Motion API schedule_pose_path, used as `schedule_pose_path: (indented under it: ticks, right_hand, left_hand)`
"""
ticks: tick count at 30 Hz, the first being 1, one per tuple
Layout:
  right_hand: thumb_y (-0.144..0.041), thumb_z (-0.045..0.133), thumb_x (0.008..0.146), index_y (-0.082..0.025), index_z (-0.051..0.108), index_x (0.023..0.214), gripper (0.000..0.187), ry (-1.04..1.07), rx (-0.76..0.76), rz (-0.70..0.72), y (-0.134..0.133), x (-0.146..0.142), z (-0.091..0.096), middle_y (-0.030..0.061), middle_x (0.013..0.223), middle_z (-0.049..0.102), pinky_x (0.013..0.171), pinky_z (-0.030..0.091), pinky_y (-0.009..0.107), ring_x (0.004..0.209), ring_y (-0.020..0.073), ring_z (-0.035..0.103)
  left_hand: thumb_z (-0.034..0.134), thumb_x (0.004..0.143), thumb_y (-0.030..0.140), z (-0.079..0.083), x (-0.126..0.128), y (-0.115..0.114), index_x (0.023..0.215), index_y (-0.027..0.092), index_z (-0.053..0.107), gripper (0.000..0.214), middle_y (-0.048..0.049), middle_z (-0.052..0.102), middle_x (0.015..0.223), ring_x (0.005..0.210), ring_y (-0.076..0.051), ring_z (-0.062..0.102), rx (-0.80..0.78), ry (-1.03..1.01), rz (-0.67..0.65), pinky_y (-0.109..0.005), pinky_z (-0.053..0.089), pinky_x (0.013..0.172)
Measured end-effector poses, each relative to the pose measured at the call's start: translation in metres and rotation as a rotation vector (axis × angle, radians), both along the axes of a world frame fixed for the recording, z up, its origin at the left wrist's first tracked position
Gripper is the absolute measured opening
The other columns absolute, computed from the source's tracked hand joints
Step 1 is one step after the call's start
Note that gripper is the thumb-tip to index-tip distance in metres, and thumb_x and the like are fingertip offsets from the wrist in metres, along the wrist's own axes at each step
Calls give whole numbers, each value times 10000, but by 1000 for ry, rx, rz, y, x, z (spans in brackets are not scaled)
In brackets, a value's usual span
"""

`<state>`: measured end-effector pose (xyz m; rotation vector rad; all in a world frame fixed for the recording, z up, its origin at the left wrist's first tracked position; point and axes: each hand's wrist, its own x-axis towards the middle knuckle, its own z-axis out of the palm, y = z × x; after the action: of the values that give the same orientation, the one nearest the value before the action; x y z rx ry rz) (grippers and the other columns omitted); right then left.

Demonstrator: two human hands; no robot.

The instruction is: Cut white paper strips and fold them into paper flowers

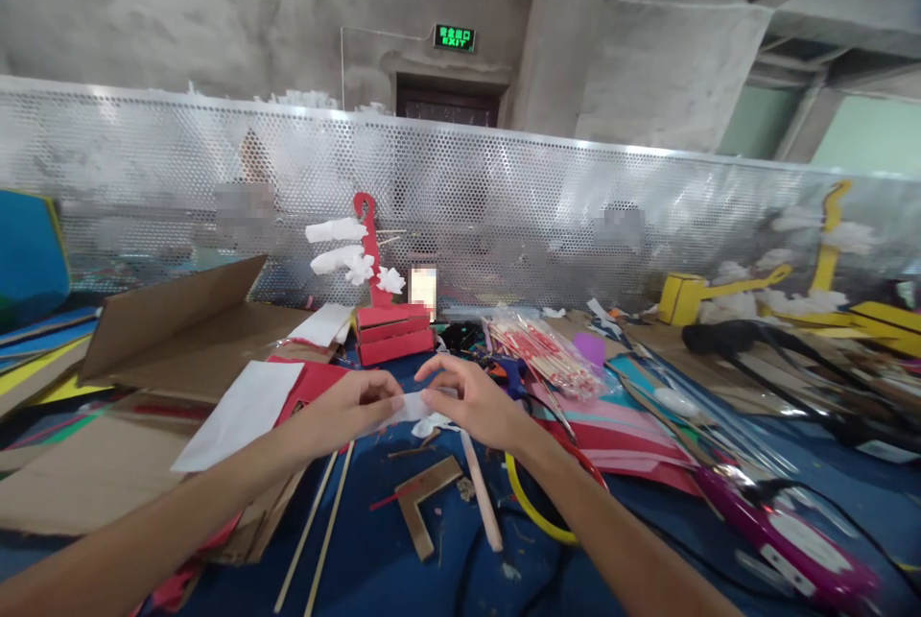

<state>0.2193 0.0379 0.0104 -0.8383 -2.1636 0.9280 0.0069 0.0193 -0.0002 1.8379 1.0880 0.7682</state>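
My left hand [364, 401] and my right hand [475, 401] are close together over the blue table. Between them stretches a thin white strip of tissue paper [410, 406], gripped at its left end by my left fingers and at its right end by my right fingers. Just below lies a crumpled bit of white tissue [432, 425]. Beyond my hands stands a red cardboard box [395, 334] with an upright red piece [370, 252] bearing white tufts. An L-shaped cardboard piece [424, 502] and a pale stick [481, 492] lie nearer me.
Brown cardboard [173, 339] and white paper [237, 415] lie left, with two thin wooden sticks [320, 521]. To the right are a bag of sticks [547, 353], a yellow tape ring [532, 511] and a purple corded tool [784, 540]. A perforated metal partition [504, 214] stands behind.
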Motion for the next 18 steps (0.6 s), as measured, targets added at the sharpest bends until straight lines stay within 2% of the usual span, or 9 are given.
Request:
schedule_pose_path:
  ticks: [2, 4, 7, 9, 13, 18]
  right_hand:
    - [-281, 620, 800, -226, 525, 1095, 315, -74, 114, 13, -5, -1, 1, 9, 868, 600, 664, 419, 233, 723, 127, 545]
    - [-293, 699, 735, -246, 527, 1099, 406, -189, 287, 32, -9, -3, 0, 20, 966, 587, 742, 419, 259, 830, 155, 548]
    - [-195, 640, 774, -236, 549, 1034, 278, -330, 509, 54, -10, -7, -4, 28, 991, 557, 792, 403, 266, 904, 165, 530]
    - [-114, 554, 810, -227, 554, 1003, 223, -360, 593, 59, -8, -7, -7, 29, 975, 548, 806, 395, 260, 914, 156, 523]
    - [-52, 529, 788, -204, 568, 935, 215, -310, 637, 34, -2, -3, -6, 27, 940, 550, 818, 389, 255, 906, 151, 521]
    - [-123, 562, 824, -186, 604, 898, 106, -156, 549, -5, -2, 2, -2, 32, 926, 564, 822, 406, 260, 891, 146, 541]
  left_hand:
    - [558, 798, 473, -1, 0, -1, 789, 168, 558, 305, 32, 512, 605, 538, -104, 440, -13, -14, -2, -215, 316, 506]
    - [578, 793, 464, -3, 0, -1, 796, 169, 562, 295, 30, 512, 620, 561, -109, 452, -28, -36, -23, -221, 330, 529]
    - [598, 793, 453, -7, 1, -2, 808, 168, 569, 287, 23, 523, 662, 597, -116, 471, -66, -53, -67, -227, 344, 553]
    - [597, 797, 456, -8, 2, -3, 809, 165, 572, 292, 23, 519, 661, 591, -113, 470, -80, -56, -85, -227, 343, 547]
    - [605, 785, 470, 0, 3, -4, 785, 157, 566, 315, 31, 502, 620, 560, -105, 462, -68, -51, -48, -223, 340, 533]
    - [603, 766, 477, 5, 1, -3, 795, 158, 583, 320, 12, 560, 674, 562, -101, 487, -120, -83, -9, -225, 374, 547]
